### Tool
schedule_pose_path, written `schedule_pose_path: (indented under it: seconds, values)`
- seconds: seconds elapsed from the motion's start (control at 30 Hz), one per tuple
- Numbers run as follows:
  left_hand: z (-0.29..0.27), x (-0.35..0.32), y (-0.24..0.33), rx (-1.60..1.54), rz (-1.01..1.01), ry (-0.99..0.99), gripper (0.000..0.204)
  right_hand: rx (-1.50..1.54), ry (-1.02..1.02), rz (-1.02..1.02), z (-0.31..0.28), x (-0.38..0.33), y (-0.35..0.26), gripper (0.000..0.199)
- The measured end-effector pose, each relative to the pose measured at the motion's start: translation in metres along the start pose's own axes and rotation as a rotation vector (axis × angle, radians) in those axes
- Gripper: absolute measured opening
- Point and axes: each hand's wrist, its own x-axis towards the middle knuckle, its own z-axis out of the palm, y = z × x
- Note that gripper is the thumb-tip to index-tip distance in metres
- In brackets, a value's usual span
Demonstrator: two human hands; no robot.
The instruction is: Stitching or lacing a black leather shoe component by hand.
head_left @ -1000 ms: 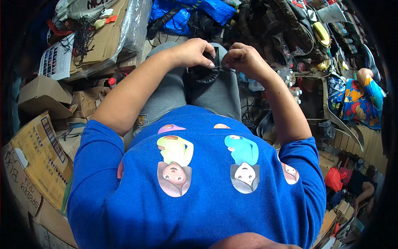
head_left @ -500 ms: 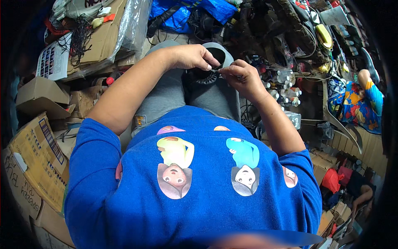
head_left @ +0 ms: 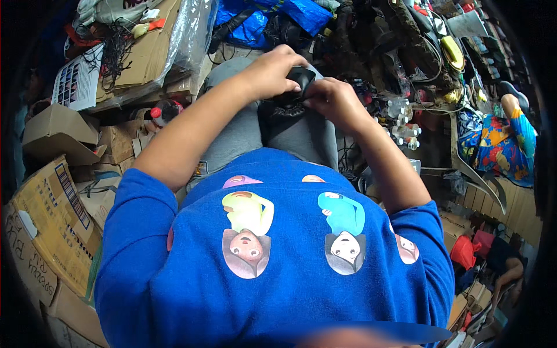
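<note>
On my grey-trousered lap lies a black, shiny, leather-like piece (head_left: 301, 75) with a gathered, puckered edge (head_left: 283, 111); it looks like a shoe upper. My left hand (head_left: 272, 72) reaches over its far left side, fingers and thumb closed on it. From the right, my right hand (head_left: 335, 104) pinches near its right edge, thumb and fingers together. Anything finer between those fingertips is too small to make out. Part of the piece is hidden by both hands.
Cardboard boxes (head_left: 58, 136) and a red-capped bottle (head_left: 165, 112) stand left. Several small bottles (head_left: 403, 130) are close to my right forearm, near a curved metal strip (head_left: 481, 180). Ahead lies a blue plastic sheet (head_left: 246, 26). Another person in bright patterned clothes (head_left: 502, 142) sits at far right.
My left hand has shifted up and over the black piece, which has tilted to show a smoother face. My right hand has moved slightly down, and its fingers are more curled.
</note>
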Motion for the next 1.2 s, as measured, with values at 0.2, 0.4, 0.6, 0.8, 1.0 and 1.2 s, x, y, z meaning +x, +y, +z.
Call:
schedule_pose_path:
  seconds: [0.2, 0.4, 0.6, 0.8, 1.0, 1.2]
  values:
    - [-0.038, -0.075, -0.004, 0.032, -0.237, -0.163, 0.029, 0.264, -0.023, -0.007, 0.005, -0.014, 0.036, 0.02]
    - [-0.045, -0.05, 0.009, -0.64, -0.385, 0.162, 0.039, 1.233, 0.662, 0.295, 0.023, 0.011, 0.066, 0.033]
    - [-0.021, -0.046, -0.015, -1.682, -0.373, 0.324, 0.042, 1.903, 0.201, 0.224, 0.009, -0.012, 0.062, 0.051]
    - [-0.05, -0.055, -0.028, -0.98, -0.465, 0.287, 0.038, 1.522, 0.195, 0.399, 0.013, -0.054, 0.098, 0.031]
    - [-0.044, -0.073, -0.009, -0.087, -0.154, 0.229, 0.023, 0.638, 0.255, 0.271, -0.032, -0.045, 0.097, 0.054]
    - [0.006, -0.053, 0.03, -0.011, -0.083, -0.173, 0.031, 0.021, 0.027, -0.043, -0.017, 0.029, 0.0, 0.021]
